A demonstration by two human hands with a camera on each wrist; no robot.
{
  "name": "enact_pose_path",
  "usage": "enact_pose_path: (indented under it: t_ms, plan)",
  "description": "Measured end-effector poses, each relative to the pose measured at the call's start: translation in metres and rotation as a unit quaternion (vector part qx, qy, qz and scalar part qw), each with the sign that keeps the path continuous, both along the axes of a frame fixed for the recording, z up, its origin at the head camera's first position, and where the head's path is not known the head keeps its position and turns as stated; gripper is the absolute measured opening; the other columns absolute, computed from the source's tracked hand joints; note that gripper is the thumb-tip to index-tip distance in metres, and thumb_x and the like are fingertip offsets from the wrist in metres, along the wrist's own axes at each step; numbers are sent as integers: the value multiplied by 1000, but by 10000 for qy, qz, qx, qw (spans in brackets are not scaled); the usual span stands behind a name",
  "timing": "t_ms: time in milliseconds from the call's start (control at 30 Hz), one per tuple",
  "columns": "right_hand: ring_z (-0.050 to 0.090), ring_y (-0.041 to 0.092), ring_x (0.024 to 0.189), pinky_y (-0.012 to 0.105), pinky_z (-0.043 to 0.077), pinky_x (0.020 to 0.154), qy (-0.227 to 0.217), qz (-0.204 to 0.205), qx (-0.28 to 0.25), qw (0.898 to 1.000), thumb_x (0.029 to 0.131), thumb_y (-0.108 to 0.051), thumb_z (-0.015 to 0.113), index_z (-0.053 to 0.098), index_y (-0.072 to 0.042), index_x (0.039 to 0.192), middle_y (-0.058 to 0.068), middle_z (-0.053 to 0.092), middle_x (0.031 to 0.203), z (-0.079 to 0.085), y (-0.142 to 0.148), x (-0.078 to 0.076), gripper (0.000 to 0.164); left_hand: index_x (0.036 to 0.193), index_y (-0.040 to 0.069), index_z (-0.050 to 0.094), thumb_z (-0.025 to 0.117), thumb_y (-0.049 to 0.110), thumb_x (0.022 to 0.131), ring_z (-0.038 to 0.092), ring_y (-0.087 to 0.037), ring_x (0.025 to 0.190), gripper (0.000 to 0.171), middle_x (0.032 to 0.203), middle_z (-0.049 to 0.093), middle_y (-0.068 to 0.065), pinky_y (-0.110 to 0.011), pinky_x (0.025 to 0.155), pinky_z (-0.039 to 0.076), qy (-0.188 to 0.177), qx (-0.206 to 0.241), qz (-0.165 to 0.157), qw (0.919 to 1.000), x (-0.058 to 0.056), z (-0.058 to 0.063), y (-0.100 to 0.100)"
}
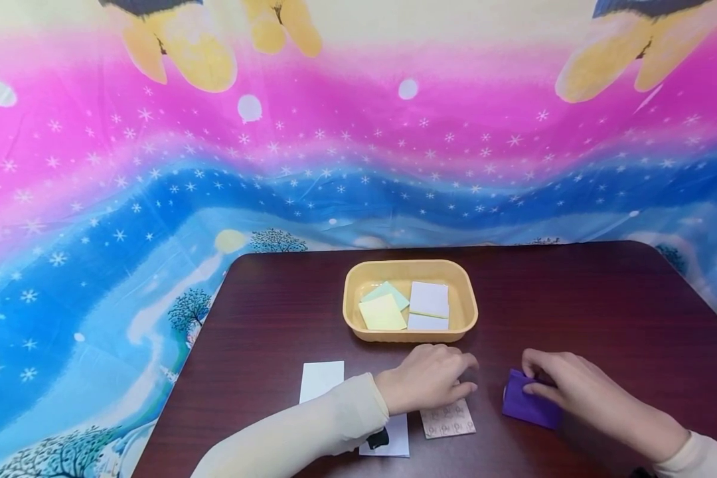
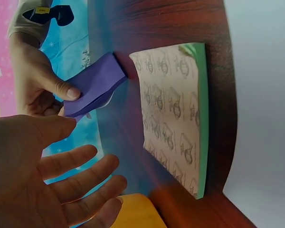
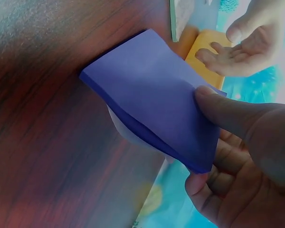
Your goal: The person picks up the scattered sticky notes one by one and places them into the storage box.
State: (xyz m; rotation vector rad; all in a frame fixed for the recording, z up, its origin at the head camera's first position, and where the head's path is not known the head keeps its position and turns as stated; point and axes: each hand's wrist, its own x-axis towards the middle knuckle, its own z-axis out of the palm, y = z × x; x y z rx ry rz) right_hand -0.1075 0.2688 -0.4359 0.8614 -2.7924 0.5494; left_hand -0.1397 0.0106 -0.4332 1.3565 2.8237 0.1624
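My right hand [image 1: 591, 395] pinches a purple square of layered paper, like a sticky-note pad [image 1: 527, 402], with the thumb on its face and fingers behind. The pad is tilted up, and a pale rounded piece shows along its lower side in the right wrist view. My left hand [image 1: 425, 377] hovers with its fingers spread and holds nothing. Below it lies a green-edged sticky-note pad [image 2: 171, 114], its printed beige backing facing up and one corner peeling. In the head view the left hand covers part of that pad.
A yellow plastic basket [image 1: 411, 336] stands beyond the hands with green, yellow and white note pads inside. White paper [image 1: 321, 380] lies at the left, and another white stack [image 1: 397, 438] is partly under the left sleeve. A printed cloth [image 1: 358, 133] hangs behind the dark wooden table [image 1: 263, 312].
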Motion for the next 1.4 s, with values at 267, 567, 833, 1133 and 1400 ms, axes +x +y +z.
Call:
enact_pose_path:
  t_ms: [267,567,833,1133,1400]
  plan:
    - [30,-9,60,18,27,52,-284,-222,193,9992,75,-13,86,45,-26,78,-22,34,67,6,-4,-2,43,120,28,69,63,44,98,67,0,81,28,97,72,15,-17,58,45,64,104,17,9999,-4,4,0]
    - [30,-10,60,18,27,52,-142,-128,107,9998,74,-10,86,45,-26,78,-23,33,67,10,-5,-5,44,122,26,69,62,43,99,66,2,82,29,101,73,13,-15,59,46,-150,146,55,9998,-6,9,1]
    - [31,-10,60,18,28,52,-226,-139,99,9996,75,-9,85,45,-26,78,-22,34,67,14,-7,-6,44,121,28,68,62,44,99,66,3,82,28,101,73,15,-16,61,47,-161,164,102,9997,-7,10,1]
    - [30,-10,60,18,27,52,-115,-94,93,9998,75,-9,86,45,-26,77,-22,32,67,17,-9,-8,45,121,28,69,62,44,99,67,2,85,28,100,73,14,-18,65,49,-37,169,151,9997,-9,10,1]
    - [30,-10,60,17,27,52,172,-14,46,9998,71,-8,87,45,-26,77,-23,32,67,20,-10,-11,47,119,28,69,62,44,99,67,0,83,27,99,73,14,-18,64,49,63,209,146,9997,-11,13,1]
